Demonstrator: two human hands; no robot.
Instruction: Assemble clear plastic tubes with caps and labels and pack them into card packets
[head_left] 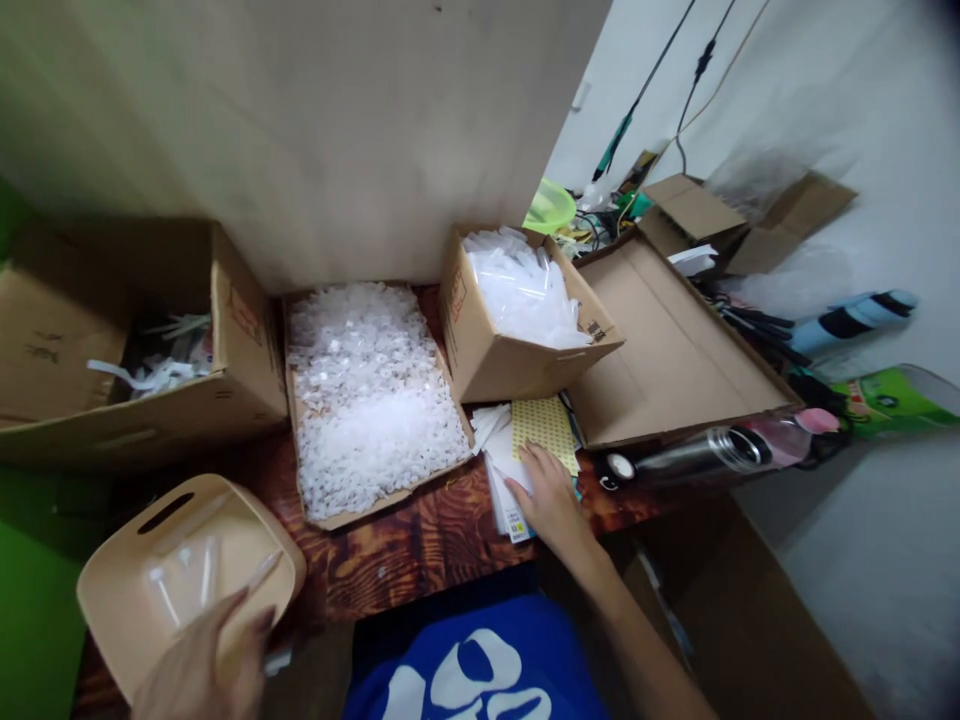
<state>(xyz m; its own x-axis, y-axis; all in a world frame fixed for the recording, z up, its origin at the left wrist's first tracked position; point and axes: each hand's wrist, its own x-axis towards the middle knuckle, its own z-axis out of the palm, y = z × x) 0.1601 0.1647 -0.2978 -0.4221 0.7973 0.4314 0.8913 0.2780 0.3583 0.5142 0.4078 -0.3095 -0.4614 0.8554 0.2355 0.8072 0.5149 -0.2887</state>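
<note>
My left hand (206, 665), smeared by motion, is at the near rim of a peach plastic basin (112, 590) at the lower left. Its grip does not show clearly. A few clear plastic tubes (208, 570) lie inside the basin. A small whitish piece (277, 660) shows beside that hand, too blurred to name. My right hand (551, 495) rests with its fingers stretched out and thumb apart on a yellow sheet of small printed stickers (546, 425). White papers (501, 480) lie under and beside this hand.
A shallow cardboard tray (330, 520) holds many small clear plastic pieces. Behind the papers stands a carton (487, 370) of clear tubes. A large carton (247, 370) is at left, an upturned cardboard lid (667, 350) at right. A steel flask (682, 462) lies along the wooden table (390, 570).
</note>
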